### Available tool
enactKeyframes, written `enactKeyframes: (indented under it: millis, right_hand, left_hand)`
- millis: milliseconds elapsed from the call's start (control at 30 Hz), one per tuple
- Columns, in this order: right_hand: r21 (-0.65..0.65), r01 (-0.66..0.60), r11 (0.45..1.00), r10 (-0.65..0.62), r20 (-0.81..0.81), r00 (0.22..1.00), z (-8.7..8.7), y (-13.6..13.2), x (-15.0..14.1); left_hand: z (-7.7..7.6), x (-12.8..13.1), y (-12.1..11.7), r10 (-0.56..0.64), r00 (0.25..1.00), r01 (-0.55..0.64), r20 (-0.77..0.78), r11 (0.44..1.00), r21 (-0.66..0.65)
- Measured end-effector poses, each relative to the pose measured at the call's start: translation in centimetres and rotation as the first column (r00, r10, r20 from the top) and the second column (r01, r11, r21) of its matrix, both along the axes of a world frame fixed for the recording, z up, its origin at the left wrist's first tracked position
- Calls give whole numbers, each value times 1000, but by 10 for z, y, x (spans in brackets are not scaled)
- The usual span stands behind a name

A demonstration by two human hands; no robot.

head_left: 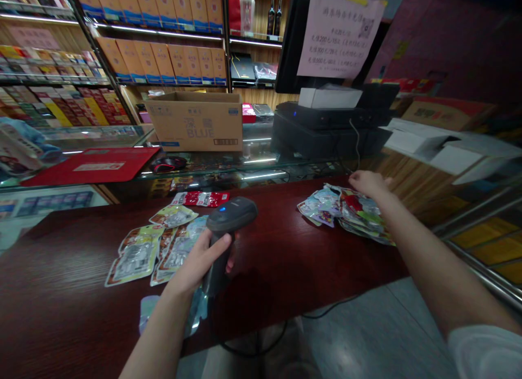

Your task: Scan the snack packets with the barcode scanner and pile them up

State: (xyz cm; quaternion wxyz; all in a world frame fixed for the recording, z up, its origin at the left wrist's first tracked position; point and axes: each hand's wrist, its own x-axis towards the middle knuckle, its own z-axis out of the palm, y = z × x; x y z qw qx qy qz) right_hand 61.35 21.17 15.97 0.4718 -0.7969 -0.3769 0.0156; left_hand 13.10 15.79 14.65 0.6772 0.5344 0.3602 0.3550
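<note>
My left hand (207, 256) is wrapped round the handle of a black barcode scanner (232, 213) with a small blue light on top. The scanner is held over the table, its cable hanging down. Left of it, and partly behind my hand, lie several flat snack packets (136, 254) with clear fronts and a strip of red sachets (200, 199). My right hand (369, 182) is at the far edge of a heap of colourful packets (359, 213), fingers curled. Whether anything is between those fingers is hidden.
The dark red table (277, 259) meets a glass counter (261, 169) behind. On the counter are a cardboard box (196, 123), a red mat (98, 164), a mouse (168, 163) and black equipment (322, 131) below a monitor with a paper notice (340, 33). White boxes (420, 140) stand right.
</note>
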Motion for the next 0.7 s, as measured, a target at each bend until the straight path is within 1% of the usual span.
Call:
enactKeyframes:
  millis: [33, 67, 100, 133, 200, 233, 300, 367, 467, 533, 567, 633, 700]
  right_hand:
    - [-44, -21, 999, 23, 52, 998, 0, 1, -17]
    - [-147, -58, 987, 88, 206, 975, -1, 3, -36]
    - [-223, -109, 969, 178, 319, 931, -3, 6, -59]
    - [-267, -176, 947, 270, 373, 888, -6, 8, -82]
    - [-308, -345, 887, 442, 348, 827, -15, 14, -132]
    - [-315, -421, 850, 511, 302, 805, -21, 17, -155]
    - [-334, -535, 776, 615, 207, 761, -36, 24, -199]
    - [-350, -601, 719, 675, 145, 723, -51, 29, -234]
    - [-363, -675, 642, 741, 70, 667, -70, 35, -273]
    - [-363, -693, 623, 758, 63, 649, -79, 38, -292]
    - [-363, -692, 624, 759, 71, 647, -82, 40, -299]
    - [-363, -676, 641, 747, 93, 659, -86, 47, -311]
    - [-363, -646, 671, 721, 117, 683, -88, 56, -321]
  left_hand:
    - [1, -1, 0, 14, 1000, -14, 12, 1000, 0]
    - [2, -1, -1, 30, 999, -30, 25, 1000, 1]
    - [3, -1, -1, 46, 998, -46, 38, 999, 5]
    - [4, -1, -1, 60, 997, -60, 48, 998, 11]
    - [6, -1, -1, 93, 994, -95, 56, 995, 21]
    - [7, -1, 0, 110, 992, -111, 56, 993, 25]
    - [10, -3, 3, 138, 989, -140, 47, 989, 37]
    - [13, -8, 6, 167, 985, -169, 36, 984, 53]
    - [17, -25, 9, 233, 971, -235, 46, 970, 66]
    - [18, -39, 10, 280, 958, -284, 61, 957, 64]
    - [17, -46, 9, 302, 951, -306, 64, 950, 64]
    - [15, -58, 9, 342, 938, -345, 65, 936, 63]
    - [12, -67, 10, 360, 931, -363, 60, 931, 48]
